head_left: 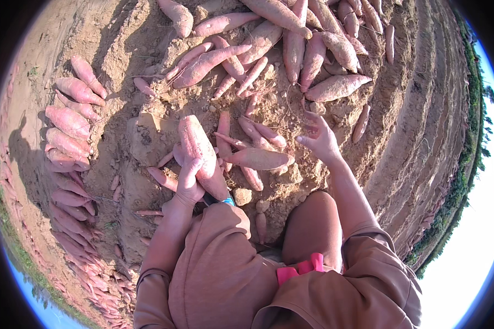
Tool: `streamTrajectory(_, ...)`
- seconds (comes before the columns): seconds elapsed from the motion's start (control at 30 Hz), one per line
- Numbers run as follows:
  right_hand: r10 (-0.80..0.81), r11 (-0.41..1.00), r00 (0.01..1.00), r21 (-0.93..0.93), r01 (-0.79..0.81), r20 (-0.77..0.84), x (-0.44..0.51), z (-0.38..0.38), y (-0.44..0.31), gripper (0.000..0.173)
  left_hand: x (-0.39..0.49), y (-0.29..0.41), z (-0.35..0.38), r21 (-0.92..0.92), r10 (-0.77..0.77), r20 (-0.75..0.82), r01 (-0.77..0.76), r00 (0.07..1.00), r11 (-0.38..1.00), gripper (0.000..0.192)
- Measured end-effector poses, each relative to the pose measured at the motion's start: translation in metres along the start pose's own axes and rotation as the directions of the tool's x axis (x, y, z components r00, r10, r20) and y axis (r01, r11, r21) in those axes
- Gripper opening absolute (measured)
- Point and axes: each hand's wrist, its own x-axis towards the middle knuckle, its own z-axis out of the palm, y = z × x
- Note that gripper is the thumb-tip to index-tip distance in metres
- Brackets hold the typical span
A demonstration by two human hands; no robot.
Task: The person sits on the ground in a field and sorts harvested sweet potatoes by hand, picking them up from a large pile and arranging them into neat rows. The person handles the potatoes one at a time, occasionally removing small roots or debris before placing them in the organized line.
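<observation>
A large pink-skinned sweet potato point(200, 150) lies in my left hand point(190, 179), its upper end pointing away from me. My right hand point(319, 137) is held over the soil with fingers apart and nothing between them, just below a sweet potato point(338, 88) at the edge of the far pile. Between my hands several smaller sweet potatoes rest on the ground, among them a tapered one point(260, 159) lying crosswise. The palm of my left hand is partly hidden by the root it holds.
A heap of sweet potatoes point(271, 14) covers the ground ahead. A long row of them point(68, 122) runs down the left side. Clods point(242, 196) lie near my knees. Furrowed soil ridges point(411, 103) stretch along the right, with green plants point(457, 197) beyond.
</observation>
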Motion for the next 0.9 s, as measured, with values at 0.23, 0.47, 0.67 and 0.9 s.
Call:
streamTrajectory(0.23, 0.582, 0.787, 0.548, 0.249, -0.564, -0.601, 0.163, -0.029, 0.041, 0.108, -0.006, 0.009, 0.018, -0.062, -0.057, 0.022, 0.058, 0.998, 0.996, 0.088)
streamTrajectory(0.47, 0.588, 0.698, 0.744, 0.663, -0.270, -0.317, 0.146, -0.042, 0.053, 0.098, -0.001, 0.016, 0.018, -0.190, -0.127, 0.034, 0.131, 0.991, 0.973, 0.099)
streamTrajectory(0.67, -0.202, 0.157, 0.971, 0.983, -0.097, 0.128, -0.028, -0.019, 0.027, 0.084, 0.001, 0.020, 0.016, -0.309, -0.077, 0.217, 0.144, 0.973, 0.940, 0.083)
streamTrajectory(0.9, -0.195, 0.095, 0.798, 0.821, -0.563, 0.570, -0.054, 0.093, -0.042, 0.098, -0.014, 0.026, 0.021, -0.089, 0.071, 0.065, -0.065, 0.995, 0.994, 0.058)
